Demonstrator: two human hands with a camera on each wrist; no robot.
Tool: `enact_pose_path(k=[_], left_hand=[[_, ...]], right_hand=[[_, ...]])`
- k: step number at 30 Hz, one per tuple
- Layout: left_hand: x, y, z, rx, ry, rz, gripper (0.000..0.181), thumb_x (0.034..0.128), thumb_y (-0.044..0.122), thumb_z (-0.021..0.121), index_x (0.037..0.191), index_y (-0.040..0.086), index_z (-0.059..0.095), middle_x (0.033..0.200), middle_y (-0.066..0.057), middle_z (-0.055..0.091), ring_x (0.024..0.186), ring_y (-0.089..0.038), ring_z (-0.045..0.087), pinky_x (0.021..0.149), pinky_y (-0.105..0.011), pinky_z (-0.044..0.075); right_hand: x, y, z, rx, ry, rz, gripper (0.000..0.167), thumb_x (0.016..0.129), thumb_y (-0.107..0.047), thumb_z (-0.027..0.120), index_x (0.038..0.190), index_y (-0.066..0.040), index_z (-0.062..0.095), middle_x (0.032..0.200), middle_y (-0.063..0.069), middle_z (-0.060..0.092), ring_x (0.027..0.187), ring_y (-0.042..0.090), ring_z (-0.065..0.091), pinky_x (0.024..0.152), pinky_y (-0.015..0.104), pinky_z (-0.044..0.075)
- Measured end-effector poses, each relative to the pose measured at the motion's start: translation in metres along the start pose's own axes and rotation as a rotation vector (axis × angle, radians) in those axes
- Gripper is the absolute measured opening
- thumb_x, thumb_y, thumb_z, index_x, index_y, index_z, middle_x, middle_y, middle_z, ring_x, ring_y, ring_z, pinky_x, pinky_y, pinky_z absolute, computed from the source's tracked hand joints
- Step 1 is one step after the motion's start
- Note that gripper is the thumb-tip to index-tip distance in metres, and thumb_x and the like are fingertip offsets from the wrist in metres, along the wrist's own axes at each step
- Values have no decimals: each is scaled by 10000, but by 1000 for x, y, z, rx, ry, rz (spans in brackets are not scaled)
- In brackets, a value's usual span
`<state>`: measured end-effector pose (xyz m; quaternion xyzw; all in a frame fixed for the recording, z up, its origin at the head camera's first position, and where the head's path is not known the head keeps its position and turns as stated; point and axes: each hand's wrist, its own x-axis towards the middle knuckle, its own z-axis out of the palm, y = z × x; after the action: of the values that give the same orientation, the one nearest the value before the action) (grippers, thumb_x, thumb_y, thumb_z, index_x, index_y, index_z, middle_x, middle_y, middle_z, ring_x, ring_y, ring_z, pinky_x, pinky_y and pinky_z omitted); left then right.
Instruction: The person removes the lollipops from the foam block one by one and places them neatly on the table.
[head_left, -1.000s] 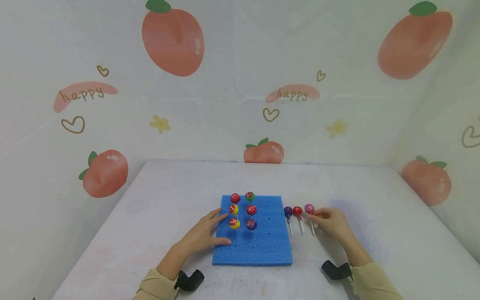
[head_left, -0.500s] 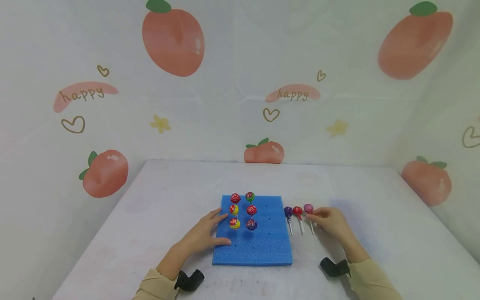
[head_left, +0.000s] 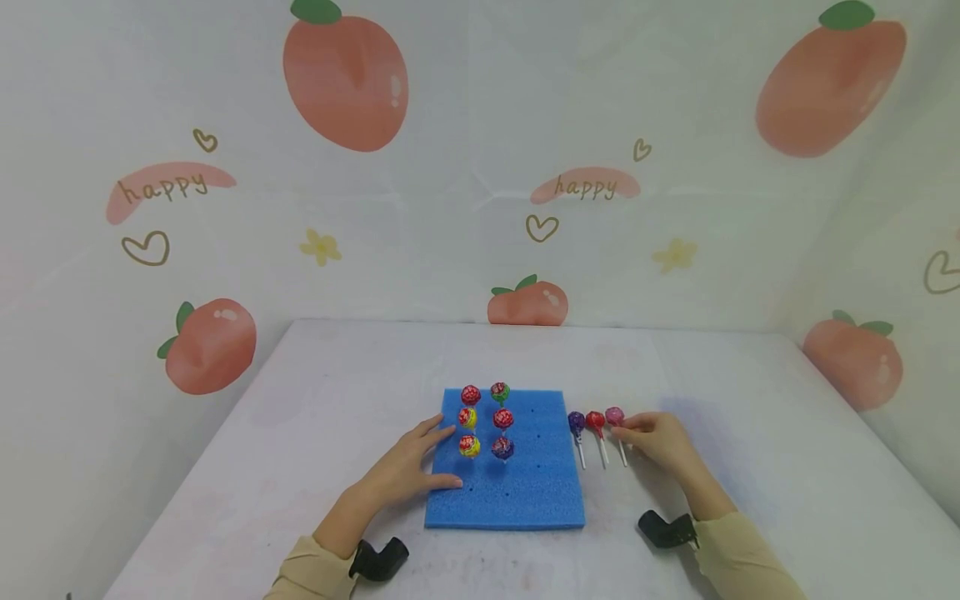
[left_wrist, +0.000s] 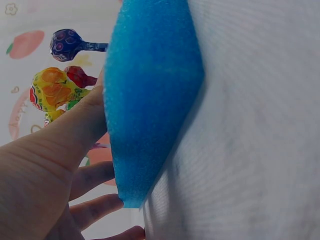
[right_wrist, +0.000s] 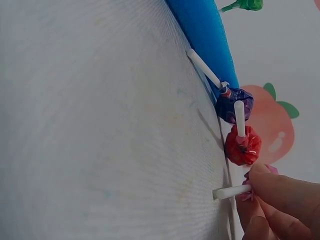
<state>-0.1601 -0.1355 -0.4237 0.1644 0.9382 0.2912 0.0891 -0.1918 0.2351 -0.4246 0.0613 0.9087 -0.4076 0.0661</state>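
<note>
With thumb and finger, my right hand (head_left: 663,442) pinches the pink lollipop (head_left: 615,414) beside the red lollipop (head_left: 596,420), right of the blue foam board (head_left: 525,510), whose left side my spread-fingered left hand (head_left: 401,468) touches.

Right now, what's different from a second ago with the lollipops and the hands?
The right hand and the pink lollipop it pinches moved slightly left, closer to the red lollipop. Nothing was newly grabbed or let go. The left hand stayed at the left side of the blue foam board, and the other lollipops stayed put.
</note>
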Motion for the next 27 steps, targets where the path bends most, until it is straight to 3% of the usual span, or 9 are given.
enact_pose_path(k=[27], left_hand=[[0,1,0,-15,1,-15,787,735,440,752,1382,104,453,1500,-164,328,1378,-404,306,1050,-601,344]], right_hand=[[0,0,0,-21,-18,-17,353,808,-244,722,968,68,680,777,64,682,652,112,522,569,231,447]])
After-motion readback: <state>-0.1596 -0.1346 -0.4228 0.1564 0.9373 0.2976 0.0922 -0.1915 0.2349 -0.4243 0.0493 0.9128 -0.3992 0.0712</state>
